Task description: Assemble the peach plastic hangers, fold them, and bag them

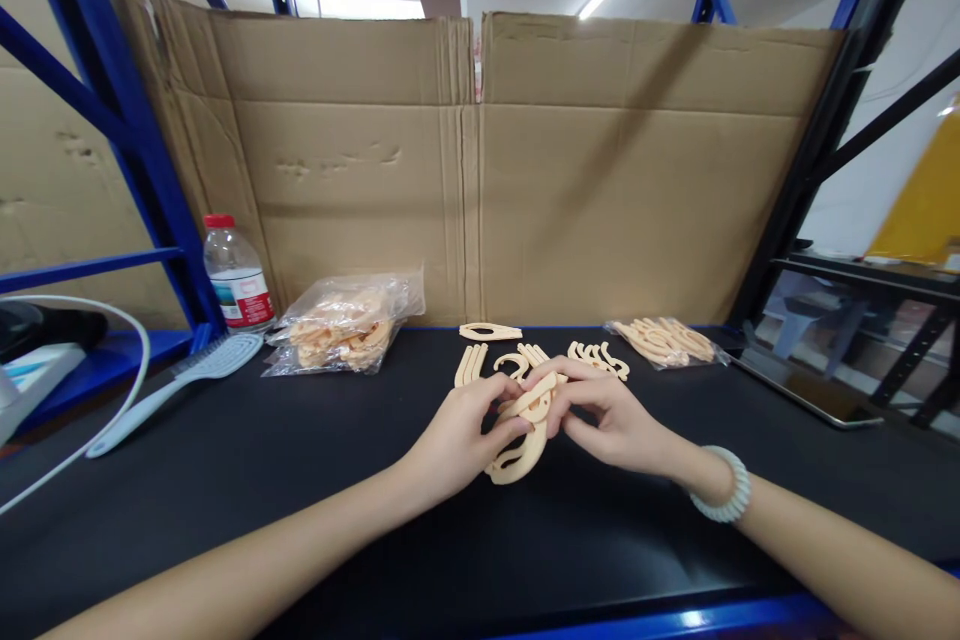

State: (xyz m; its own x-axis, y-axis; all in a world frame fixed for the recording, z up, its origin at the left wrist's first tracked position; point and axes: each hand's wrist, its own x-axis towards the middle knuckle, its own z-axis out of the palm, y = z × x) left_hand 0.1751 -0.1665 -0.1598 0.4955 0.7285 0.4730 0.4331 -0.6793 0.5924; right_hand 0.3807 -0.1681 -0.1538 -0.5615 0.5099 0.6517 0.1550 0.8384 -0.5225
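In front of me, my left hand [476, 425] and my right hand [604, 410] are both closed on one beige plastic folding hanger [531, 452], held above the black table. Its lower part is a curved loop that hangs below my fingers. My left thumb and fingers pinch it from the left, while my right fingertips grip its upper right side. The fingers hide part of where its pieces meet. Just behind my hands lie straight beige strips [470, 365], a beige hook [511, 360] and several wavy beige pieces [598, 358]. Farther back is a flat beige piece with an oval opening [490, 331].
Clear bags of beige parts lie at the back left [341, 325] and back right [665, 340]. On the left are a water bottle [238, 280] and a pale blue hairbrush [180, 385]. A tablet-like device [806, 385] lies right. Cardboard [360, 190] walls the back.
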